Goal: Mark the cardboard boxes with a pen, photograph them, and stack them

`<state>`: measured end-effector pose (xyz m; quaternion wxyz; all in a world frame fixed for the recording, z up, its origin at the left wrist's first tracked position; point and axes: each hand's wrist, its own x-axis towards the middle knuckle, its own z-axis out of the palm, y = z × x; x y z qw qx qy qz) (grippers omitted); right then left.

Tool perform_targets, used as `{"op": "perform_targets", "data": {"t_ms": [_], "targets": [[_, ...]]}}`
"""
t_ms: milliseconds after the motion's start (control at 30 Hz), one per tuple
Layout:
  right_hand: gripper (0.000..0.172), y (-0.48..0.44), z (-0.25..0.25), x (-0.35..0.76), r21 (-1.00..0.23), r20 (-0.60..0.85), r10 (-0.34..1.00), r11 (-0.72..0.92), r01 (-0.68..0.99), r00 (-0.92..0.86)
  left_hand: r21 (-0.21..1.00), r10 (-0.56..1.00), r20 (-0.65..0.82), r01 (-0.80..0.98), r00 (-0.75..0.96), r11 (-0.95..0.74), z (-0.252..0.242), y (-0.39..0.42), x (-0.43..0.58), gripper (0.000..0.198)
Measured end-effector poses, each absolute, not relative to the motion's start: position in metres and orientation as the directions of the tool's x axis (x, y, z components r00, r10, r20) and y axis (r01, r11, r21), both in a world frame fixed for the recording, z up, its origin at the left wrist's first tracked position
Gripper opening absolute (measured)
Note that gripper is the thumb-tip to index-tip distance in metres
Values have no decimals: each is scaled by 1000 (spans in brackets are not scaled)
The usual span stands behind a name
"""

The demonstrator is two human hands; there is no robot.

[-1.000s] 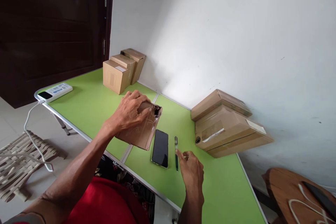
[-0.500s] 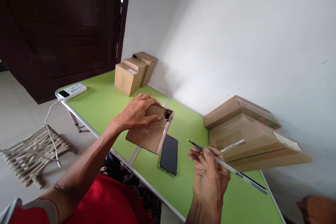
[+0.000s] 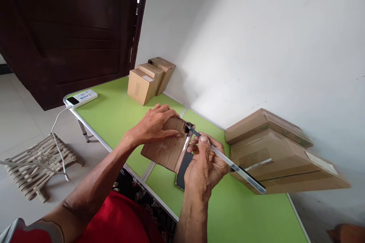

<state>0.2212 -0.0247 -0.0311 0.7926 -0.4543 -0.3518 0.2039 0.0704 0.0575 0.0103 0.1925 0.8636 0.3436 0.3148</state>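
We have the small brown carton point(image 3: 162, 152) over the middle of the bench point(image 3: 111, 108), tilted. Our left hand point(image 3: 156, 124) grips it at the upper left, thumb across the face; whether its low edge touches the bench, we cannot tell. Our right hand point(image 3: 203, 165) holds the pen point(image 3: 230, 164) pinched between thumb and fingers, tip at the dark opening point(image 3: 188, 128) in the carton's corner.

Progress, as we judge it: pen in grip and brought to the opening, done; work at that corner appears only under way, depth of the tip unclear. Left: carton and pen not yet set down.

Nearby: phone point(image 3: 184, 171), partly hidden behind carton and right hand; three cartons point(image 3: 139, 90) at the far left, two larger cartons point(image 3: 253, 165) at right.
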Motion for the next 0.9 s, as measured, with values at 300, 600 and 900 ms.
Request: {"op": "perform_targets", "data": {"t_ms": [300, 600, 900], "targets": [[30, -23, -37, 229, -880, 451, 662, 441, 175, 599, 541, 712, 401, 479, 576, -692, 9, 57, 70, 41], [31, -40, -36, 243, -893, 449, 656, 356, 277, 607, 536, 706, 395, 476, 588, -697, 9, 58, 69, 44], [47, -63, -56, 323, -800, 351, 670, -147, 581, 654, 544, 720, 363, 492, 592, -680, 14, 53, 67, 48]]}}
